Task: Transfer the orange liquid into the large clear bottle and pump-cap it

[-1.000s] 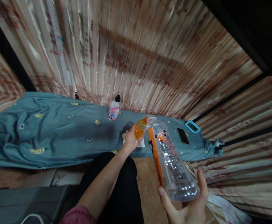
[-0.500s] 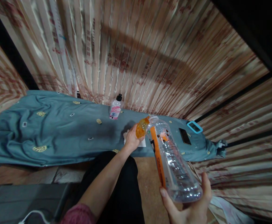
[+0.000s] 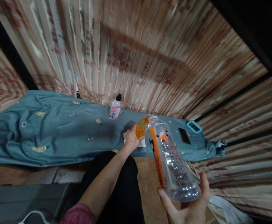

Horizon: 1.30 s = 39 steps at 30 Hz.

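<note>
My left hand (image 3: pixel 132 138) is closed around a small clear bottle (image 3: pixel 141 127) that shows orange-yellow liquid. Its neck end meets or nearly meets the mouth of a large clear plastic bottle (image 3: pixel 176 165) with an orange label; whether they touch, I cannot tell. That big bottle is tilted, its mouth away from me, and looks nearly empty. Its base rests in my right hand (image 3: pixel 184 208), thumb on one side and fingers on the other. Beneath my left hand, partly hidden, lies a white piece of paper or tissue (image 3: pixel 142 143).
A pump bottle (image 3: pixel 115 109) with a pink label and black top stands on the blue-green cloth (image 3: pixel 63 133) near the curtain (image 3: pixel 126 56). A dark phone (image 3: pixel 184 136) and a blue-framed digital device (image 3: pixel 194 127) lie at the right. A grey box (image 3: pixel 28 199) sits lower left.
Almost nothing differs. My right hand and the base of the large bottle have shifted very slightly left; both hands keep their holds.
</note>
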### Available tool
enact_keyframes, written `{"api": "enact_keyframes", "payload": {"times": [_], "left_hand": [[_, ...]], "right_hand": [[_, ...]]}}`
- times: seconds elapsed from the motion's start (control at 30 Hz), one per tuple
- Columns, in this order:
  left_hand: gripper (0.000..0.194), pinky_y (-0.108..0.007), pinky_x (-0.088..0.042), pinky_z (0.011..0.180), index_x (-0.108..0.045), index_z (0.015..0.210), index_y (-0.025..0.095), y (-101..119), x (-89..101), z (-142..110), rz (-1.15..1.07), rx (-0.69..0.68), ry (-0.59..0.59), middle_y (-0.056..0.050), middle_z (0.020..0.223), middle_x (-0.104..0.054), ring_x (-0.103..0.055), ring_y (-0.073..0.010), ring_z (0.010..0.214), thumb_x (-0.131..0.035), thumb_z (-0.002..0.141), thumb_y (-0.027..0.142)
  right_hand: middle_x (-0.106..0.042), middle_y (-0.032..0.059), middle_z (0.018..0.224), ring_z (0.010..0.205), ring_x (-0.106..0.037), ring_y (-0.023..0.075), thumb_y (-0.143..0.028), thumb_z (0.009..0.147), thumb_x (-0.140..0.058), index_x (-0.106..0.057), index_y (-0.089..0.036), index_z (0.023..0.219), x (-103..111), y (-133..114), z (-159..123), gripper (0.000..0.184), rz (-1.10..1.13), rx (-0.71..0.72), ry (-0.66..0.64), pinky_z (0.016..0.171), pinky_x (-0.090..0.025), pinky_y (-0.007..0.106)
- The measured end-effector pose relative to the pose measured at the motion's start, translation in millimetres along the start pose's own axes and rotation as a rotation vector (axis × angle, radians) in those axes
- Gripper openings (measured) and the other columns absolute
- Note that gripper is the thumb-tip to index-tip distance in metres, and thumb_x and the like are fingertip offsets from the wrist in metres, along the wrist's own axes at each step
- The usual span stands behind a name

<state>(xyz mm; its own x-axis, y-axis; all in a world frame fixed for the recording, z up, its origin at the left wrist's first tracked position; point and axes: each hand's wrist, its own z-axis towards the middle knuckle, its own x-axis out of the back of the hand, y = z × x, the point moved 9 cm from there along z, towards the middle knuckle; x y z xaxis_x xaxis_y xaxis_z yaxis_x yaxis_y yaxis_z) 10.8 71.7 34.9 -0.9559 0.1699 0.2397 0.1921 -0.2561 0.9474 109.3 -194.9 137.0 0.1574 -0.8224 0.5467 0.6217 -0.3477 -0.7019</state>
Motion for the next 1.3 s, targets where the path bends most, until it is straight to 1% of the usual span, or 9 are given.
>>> {"api": "enact_keyframes", "payload": {"times": [0.13,0.3,0.5,0.6,0.73,0.9,1.0,1.1,1.3], "left_hand": [[0.068,-0.040,-0.047,0.102,-0.049,0.131,0.021,-1.0,-0.6,0.2,-0.017,-0.002,-0.002,-0.007,0.126,-0.064,-0.061,-0.0245,0.115,-0.069,0.067,0.013],[0.075,-0.040,-0.045,0.106,-0.044,0.138,0.020,-0.4,-1.2,0.0,-0.046,-0.002,-0.007,-0.010,0.133,-0.060,-0.058,-0.0250,0.121,-0.070,0.067,0.013],[0.086,-0.041,-0.049,0.100,-0.034,0.144,0.025,-3.6,0.1,-2.0,-0.064,0.065,-0.012,-0.008,0.133,-0.060,-0.062,-0.0253,0.115,-0.070,0.067,0.014],[0.083,-0.042,-0.050,0.098,-0.035,0.142,0.024,-5.0,0.6,-2.9,-0.039,0.097,-0.012,-0.008,0.128,-0.063,-0.063,-0.0262,0.113,-0.071,0.067,0.016],[0.074,-0.041,-0.050,0.096,-0.041,0.135,0.022,-4.5,0.3,-3.2,-0.018,0.108,-0.017,-0.009,0.121,-0.065,-0.063,-0.0265,0.111,-0.071,0.068,0.018],[0.070,-0.041,-0.050,0.095,-0.043,0.131,0.024,-3.5,1.1,-3.0,-0.003,0.106,-0.015,-0.007,0.117,-0.066,-0.064,-0.0257,0.109,-0.071,0.068,0.018],[0.069,-0.041,-0.050,0.095,-0.043,0.130,0.022,-2.9,1.1,-2.6,0.006,0.097,-0.017,-0.008,0.117,-0.066,-0.064,-0.0261,0.109,-0.071,0.068,0.018],[0.067,-0.041,-0.050,0.096,-0.044,0.129,0.021,-2.9,0.8,-2.0,0.015,0.093,-0.017,-0.009,0.117,-0.066,-0.064,-0.0270,0.110,-0.072,0.068,0.019],[0.067,-0.040,-0.050,0.096,-0.044,0.128,0.022,-5.3,-0.2,-0.8,0.016,0.092,-0.010,-0.008,0.118,-0.066,-0.064,-0.0263,0.110,-0.073,0.067,0.018]], "right_hand": [[-0.047,0.0258,0.141,0.120,-0.052,0.0514,-0.090,0.052,-0.059,-0.026,-0.014,0.151,2.4,-5.4,-0.1,0.130,-0.076,-0.019,0.019,0.089,-0.044,0.071],[-0.045,0.0244,0.142,0.116,-0.055,0.0501,-0.090,0.051,-0.059,-0.027,-0.015,0.151,2.0,-7.8,0.5,0.129,-0.079,0.002,0.021,0.087,-0.047,0.067],[-0.050,0.0235,0.138,0.112,-0.057,0.0514,-0.092,0.049,-0.057,-0.029,-0.016,0.150,3.1,-5.3,0.7,0.129,-0.112,-0.035,0.027,0.085,-0.046,0.069],[-0.052,0.0241,0.136,0.109,-0.059,0.0507,-0.093,0.048,-0.056,-0.030,-0.016,0.150,2.7,-5.5,1.1,0.131,-0.120,-0.042,0.021,0.084,-0.047,0.068],[-0.054,0.0237,0.133,0.103,-0.063,0.0455,-0.091,0.049,-0.059,-0.029,-0.016,0.150,1.5,-4.0,1.0,0.129,-0.100,-0.044,0.011,0.079,-0.051,0.061],[-0.049,0.0235,0.140,0.116,-0.056,0.0495,-0.088,0.050,-0.062,-0.029,-0.016,0.150,1.1,-3.8,1.4,0.127,-0.052,-0.015,0.018,0.086,-0.046,0.068],[-0.048,0.0244,0.140,0.118,-0.054,0.0502,-0.089,0.051,-0.060,-0.028,-0.015,0.150,0.9,-7.3,1.9,0.128,-0.066,0.013,0.017,0.089,-0.044,0.069],[-0.049,0.0255,0.139,0.117,-0.054,0.0513,-0.090,0.052,-0.058,-0.028,-0.014,0.150,1.4,-8.9,1.8,0.128,-0.084,-0.003,0.012,0.087,-0.045,0.069],[-0.053,0.0248,0.133,0.106,-0.061,0.0463,-0.090,0.052,-0.059,-0.029,-0.014,0.150,2.2,-9.0,1.8,0.127,-0.099,-0.014,-0.002,0.079,-0.051,0.062]]}}
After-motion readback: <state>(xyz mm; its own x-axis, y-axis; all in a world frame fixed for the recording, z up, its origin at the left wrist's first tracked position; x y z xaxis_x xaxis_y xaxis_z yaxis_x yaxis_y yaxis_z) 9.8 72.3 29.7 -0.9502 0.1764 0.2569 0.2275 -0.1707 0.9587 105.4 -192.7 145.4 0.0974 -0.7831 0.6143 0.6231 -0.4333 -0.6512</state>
